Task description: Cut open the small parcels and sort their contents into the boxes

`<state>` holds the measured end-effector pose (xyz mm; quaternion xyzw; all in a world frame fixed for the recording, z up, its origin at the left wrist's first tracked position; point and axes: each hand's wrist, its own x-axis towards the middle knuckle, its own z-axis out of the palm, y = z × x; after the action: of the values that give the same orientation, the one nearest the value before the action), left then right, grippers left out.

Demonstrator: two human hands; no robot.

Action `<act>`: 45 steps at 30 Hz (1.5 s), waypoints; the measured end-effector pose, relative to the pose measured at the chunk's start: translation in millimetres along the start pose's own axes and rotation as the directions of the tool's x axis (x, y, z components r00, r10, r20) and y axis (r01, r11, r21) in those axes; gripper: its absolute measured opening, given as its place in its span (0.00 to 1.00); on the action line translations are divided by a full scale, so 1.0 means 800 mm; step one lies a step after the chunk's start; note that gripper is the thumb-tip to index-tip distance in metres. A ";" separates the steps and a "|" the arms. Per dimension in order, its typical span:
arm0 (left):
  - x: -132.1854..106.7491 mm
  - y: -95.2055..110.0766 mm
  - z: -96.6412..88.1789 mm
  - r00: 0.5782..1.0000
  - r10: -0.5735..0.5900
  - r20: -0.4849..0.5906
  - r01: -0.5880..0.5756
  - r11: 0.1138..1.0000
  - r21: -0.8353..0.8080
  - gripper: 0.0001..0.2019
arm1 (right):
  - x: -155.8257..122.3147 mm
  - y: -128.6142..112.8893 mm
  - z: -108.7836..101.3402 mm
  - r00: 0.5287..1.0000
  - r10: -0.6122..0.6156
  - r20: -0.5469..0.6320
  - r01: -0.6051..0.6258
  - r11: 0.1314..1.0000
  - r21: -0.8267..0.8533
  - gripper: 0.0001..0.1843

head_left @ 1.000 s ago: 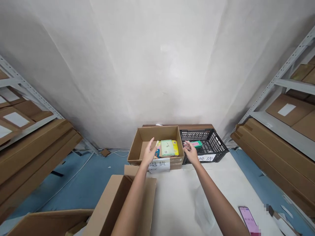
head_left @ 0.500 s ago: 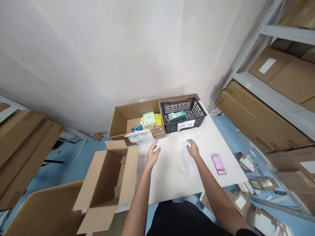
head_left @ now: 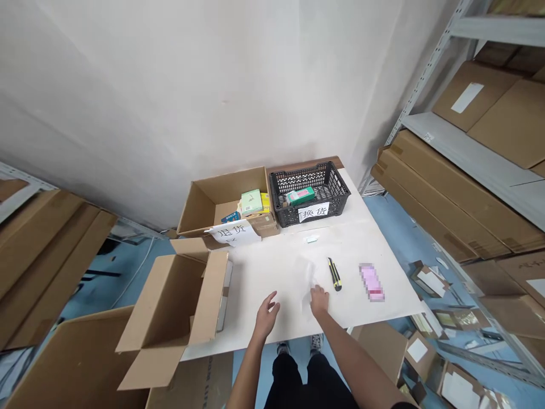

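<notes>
My right hand (head_left: pixel 319 299), fingers curled, grips the near end of a clear plastic bag (head_left: pixel 309 274) lying on the white table. Just right of it is a yellow and black box cutter (head_left: pixel 334 274). My left hand (head_left: pixel 266 318) hovers near the table's front edge, fingers apart, holding nothing. Farther back, a small white and green item (head_left: pixel 312 240) lies in front of the black basket (head_left: pixel 293 217). Inside that basket is a green box (head_left: pixel 300 196).
An open carton (head_left: pixel 208 199) with small packages stands beside the basket. At the left is another open cardboard box (head_left: pixel 208 298), flaps spread. A blurred pink item (head_left: pixel 371 282) lies on the table's right side. Shelves with cartons (head_left: pixel 447 210) rise at the right.
Both hands have moved back toward the front edge. My right hand has left the small white and green item and taken the plastic bag. The box cutter has come into view.
</notes>
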<state>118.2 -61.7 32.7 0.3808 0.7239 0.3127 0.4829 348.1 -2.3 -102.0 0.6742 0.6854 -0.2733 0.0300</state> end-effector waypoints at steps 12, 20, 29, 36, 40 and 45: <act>0.003 0.035 -0.023 0.985 0.142 -0.096 -0.158 0.970 -0.184 0.44 | -0.054 -0.124 -0.113 0.931 -0.339 -0.133 0.363 0.833 0.417 0.07; -0.059 0.063 -0.174 0.803 0.575 -0.156 -0.559 0.818 0.135 0.18 | -0.124 -0.276 -0.114 0.983 -0.147 -0.112 0.140 0.197 0.970 0.26; -0.110 -0.038 -0.346 0.799 0.567 -0.201 -0.511 0.816 0.271 0.20 | -0.116 -0.510 -0.073 0.936 -0.070 -0.346 0.329 0.526 0.784 0.26; -0.109 -0.145 -0.457 0.951 0.297 -0.083 -0.217 0.836 0.505 0.31 | -0.114 -0.574 0.006 0.793 -0.605 -0.073 0.608 0.779 0.153 0.47; -0.120 -0.170 -0.432 0.949 0.307 -0.071 -0.209 0.784 0.585 0.28 | -0.128 -0.548 0.017 0.764 -0.643 -0.056 0.646 0.758 0.092 0.48; -0.130 -0.158 -0.391 0.875 0.434 -0.216 -0.195 0.723 0.663 0.07 | -0.168 -0.491 -0.004 0.702 -0.670 -0.244 0.710 0.688 0.153 0.26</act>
<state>-181.1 -242.3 82.8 0.5742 0.7838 0.1985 0.1288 -8.1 -99.8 87.1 0.3850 0.8513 -0.2855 -0.2134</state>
